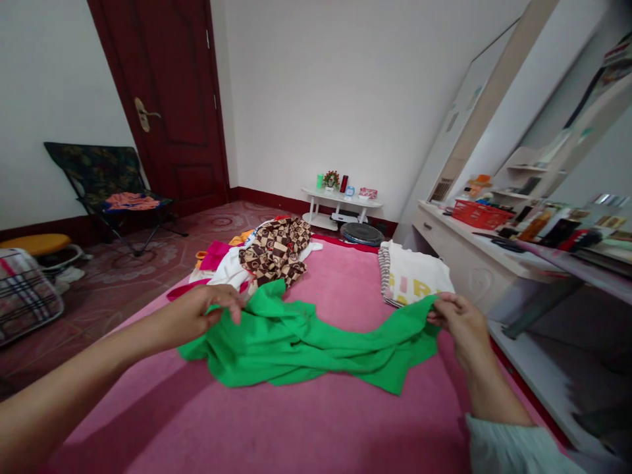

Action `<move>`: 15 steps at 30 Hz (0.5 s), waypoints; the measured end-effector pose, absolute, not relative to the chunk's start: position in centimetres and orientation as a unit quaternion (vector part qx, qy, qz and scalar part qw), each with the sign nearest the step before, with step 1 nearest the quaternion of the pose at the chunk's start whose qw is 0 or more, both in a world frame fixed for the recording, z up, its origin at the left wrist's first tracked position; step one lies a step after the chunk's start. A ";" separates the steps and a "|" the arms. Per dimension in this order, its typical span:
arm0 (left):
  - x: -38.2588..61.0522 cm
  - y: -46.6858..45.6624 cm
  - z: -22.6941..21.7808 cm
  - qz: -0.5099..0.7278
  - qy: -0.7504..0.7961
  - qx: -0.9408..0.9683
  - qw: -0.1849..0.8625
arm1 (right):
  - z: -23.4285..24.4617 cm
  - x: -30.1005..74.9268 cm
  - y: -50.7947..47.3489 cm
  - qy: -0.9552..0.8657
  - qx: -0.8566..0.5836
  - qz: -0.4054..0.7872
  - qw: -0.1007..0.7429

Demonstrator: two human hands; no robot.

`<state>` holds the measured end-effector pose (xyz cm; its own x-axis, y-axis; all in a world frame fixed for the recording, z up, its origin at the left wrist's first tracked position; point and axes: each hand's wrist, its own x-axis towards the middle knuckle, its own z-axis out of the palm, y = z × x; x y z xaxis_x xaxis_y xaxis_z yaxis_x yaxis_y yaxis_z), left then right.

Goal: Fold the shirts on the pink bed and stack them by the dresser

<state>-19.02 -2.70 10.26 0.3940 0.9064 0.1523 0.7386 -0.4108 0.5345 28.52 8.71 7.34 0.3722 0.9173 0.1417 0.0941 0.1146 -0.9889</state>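
And here's the rumpled, bright-green cloth garment, stretched out sideways in front of our landmark, the folded stack of clothes with its white lettered top and striped edge. The right hand, just in front of that stack, pinches a raised corner of the green between thumb and fingers. The left hand, well to the left of the stack, curls over the opposite end; whether its fingertips really nip the cloth, I can't tell. There's the worry: with a loose hold there, a tug from the right could slide the whole piece across and bunch that creased middle. Watch the raised corner, too! It's so near the stack that a wide sweep could catch the white top and skew it; whether they touch, I can't say. And left of the stack, close behind the green, sits a loose brown-and-cream checked fabric garment: a careless swing of the left end could drag it along.
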 end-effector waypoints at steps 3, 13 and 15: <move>-16.0 -1.7 8.6 0.222 0.496 0.823 0.164 | 6.2 26.7 7.9 -0.605 -0.555 0.364 0.439; -11.2 -4.0 7.2 0.008 0.557 0.820 0.131 | 6.5 23.7 2.4 -0.854 -0.503 0.120 -0.048; -11.4 -5.3 8.4 -0.017 0.528 0.826 0.198 | 8.6 22.7 1.8 -0.863 -0.467 0.152 -0.116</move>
<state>-11.44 -5.34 8.45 0.4416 0.8655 -0.2364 0.8787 -0.3639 0.3089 22.65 1.81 8.64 -0.5372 0.7706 -0.3429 0.8414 0.5179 -0.1544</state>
